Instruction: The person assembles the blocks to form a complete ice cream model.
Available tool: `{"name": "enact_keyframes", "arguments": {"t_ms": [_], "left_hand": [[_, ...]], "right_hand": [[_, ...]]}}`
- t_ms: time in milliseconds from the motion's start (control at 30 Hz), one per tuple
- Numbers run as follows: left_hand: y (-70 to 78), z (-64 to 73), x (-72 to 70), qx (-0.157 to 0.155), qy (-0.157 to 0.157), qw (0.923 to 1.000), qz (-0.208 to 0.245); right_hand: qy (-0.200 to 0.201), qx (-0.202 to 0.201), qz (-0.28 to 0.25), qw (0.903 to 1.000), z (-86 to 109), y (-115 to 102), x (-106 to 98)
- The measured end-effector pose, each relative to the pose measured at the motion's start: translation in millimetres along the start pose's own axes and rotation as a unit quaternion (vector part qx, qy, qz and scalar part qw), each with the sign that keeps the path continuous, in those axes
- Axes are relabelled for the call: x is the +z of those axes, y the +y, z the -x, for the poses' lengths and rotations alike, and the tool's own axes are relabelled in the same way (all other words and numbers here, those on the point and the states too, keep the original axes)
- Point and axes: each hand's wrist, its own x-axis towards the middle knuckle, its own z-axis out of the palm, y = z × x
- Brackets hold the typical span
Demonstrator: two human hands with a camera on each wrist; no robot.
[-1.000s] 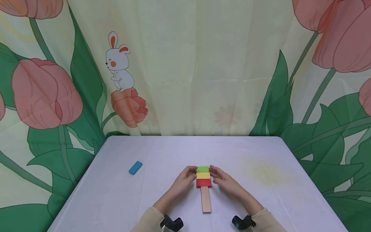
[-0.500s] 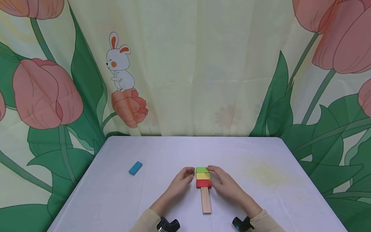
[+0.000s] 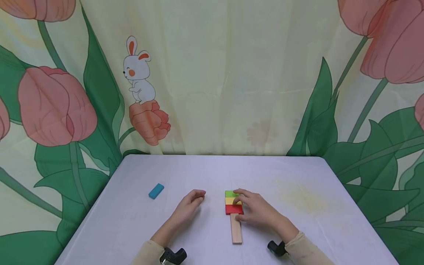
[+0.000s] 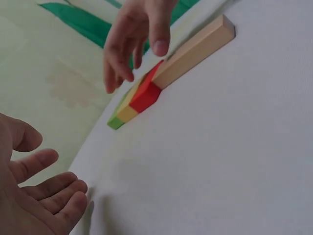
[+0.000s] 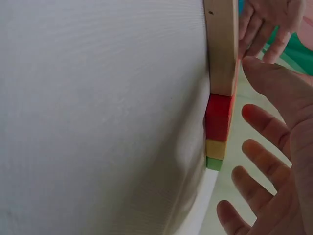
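Note:
A green block (image 3: 229,193), a yellow block (image 3: 229,201) and a red block (image 3: 233,209) lie in a touching row on the table. From the red one a long plain wooden block (image 3: 236,232) runs toward the near edge. My right hand (image 3: 260,209) hovers over the row's right side, fingers spread and loosely bent, gripping nothing; in the left wrist view a gap shows under its fingertips. To the left of the row, my left hand (image 3: 187,208) is held apart with relaxed fingers and an empty palm (image 4: 29,196). Farther left lies a blue block (image 3: 156,191).
A white cloth covers the table (image 3: 198,169). Behind it hangs a curtain (image 3: 205,92) printed with tulips and a rabbit. Each wrist wears a black camera, one (image 3: 173,255) on the left and one (image 3: 276,248) on the right.
My left hand has drawn away leftward from the row of blocks. The right hand has shifted left, over the blocks. The blocks appear to stay in place.

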Motion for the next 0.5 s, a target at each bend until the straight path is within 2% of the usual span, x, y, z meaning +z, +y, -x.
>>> {"name": "enact_keyframes", "arguments": {"t_ms": [200,333,500], "left_hand": [[-4.2,-0.9,-29.0,-0.017,0.039,0.9983,-0.041],[-9.3,-2.4,-45.0,-0.032,0.062,0.9950,-0.073],[-13.7,-1.3,-64.7,-0.031,0.082,0.9896,-0.114]], "right_hand": [[-0.003,-0.021,0.022,0.9996,1.0,5,4],[-0.010,-0.023,0.015,0.9996,1.2,7,4],[-0.021,-0.020,0.004,0.9996,1.9,7,1]]}}
